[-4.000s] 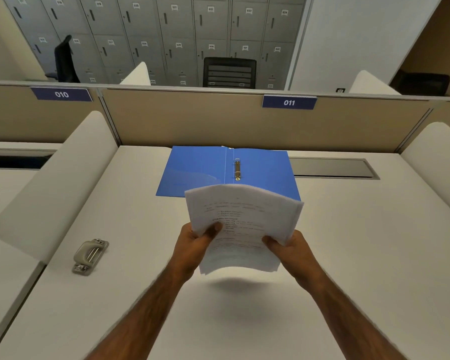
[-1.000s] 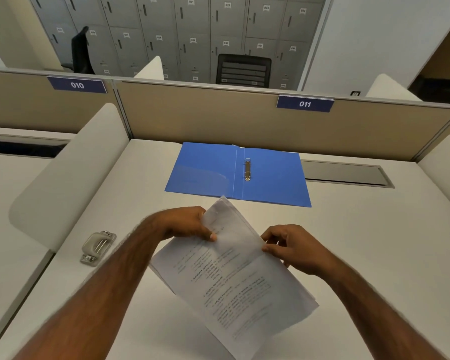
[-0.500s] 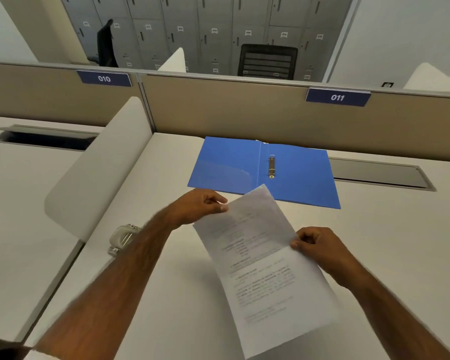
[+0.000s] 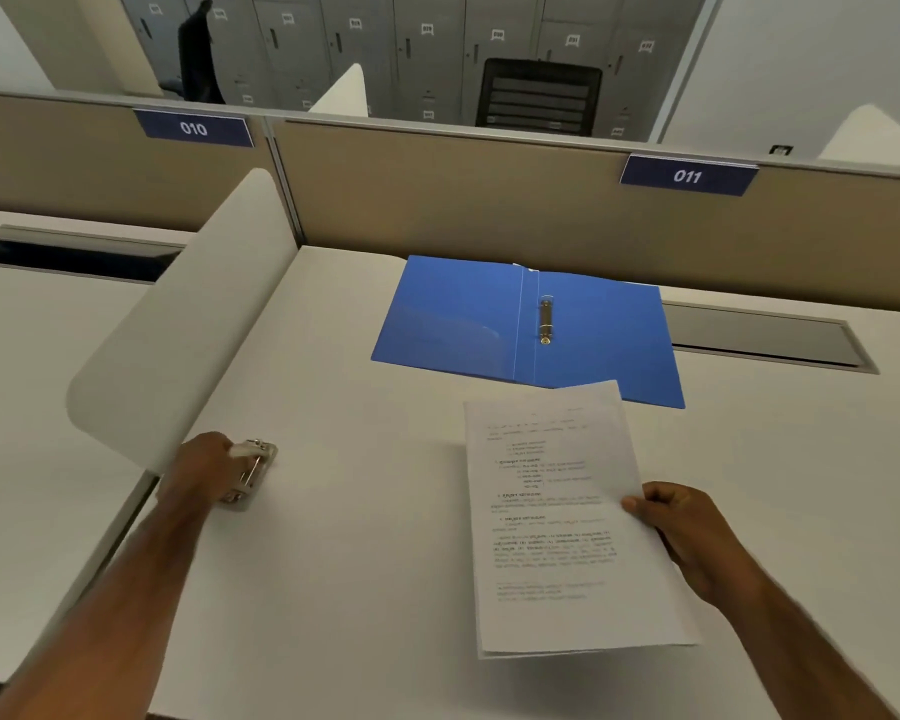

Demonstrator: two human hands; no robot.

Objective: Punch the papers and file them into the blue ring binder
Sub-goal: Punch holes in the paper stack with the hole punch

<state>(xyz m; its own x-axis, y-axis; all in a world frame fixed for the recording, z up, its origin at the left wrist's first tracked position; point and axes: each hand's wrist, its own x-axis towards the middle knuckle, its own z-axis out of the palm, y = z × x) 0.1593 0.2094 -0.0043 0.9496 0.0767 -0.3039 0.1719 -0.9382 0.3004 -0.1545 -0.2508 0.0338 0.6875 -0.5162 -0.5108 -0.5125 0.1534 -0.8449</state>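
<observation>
While our left hand (image 4: 206, 467) closes its fingers on the hole punch (image 4: 250, 472), well left of the blue ring binder (image 4: 528, 327), our right hand (image 4: 689, 532) pinches the papers (image 4: 562, 517) just below it. Held by one edge, the sheets could fan and punch misaligned. The binder lies open on the counter (image 4: 365, 563), rings empty.

Blue binder (image 4: 463, 319); white papers (image 4: 567, 522); white desk (image 4: 359, 563).
</observation>
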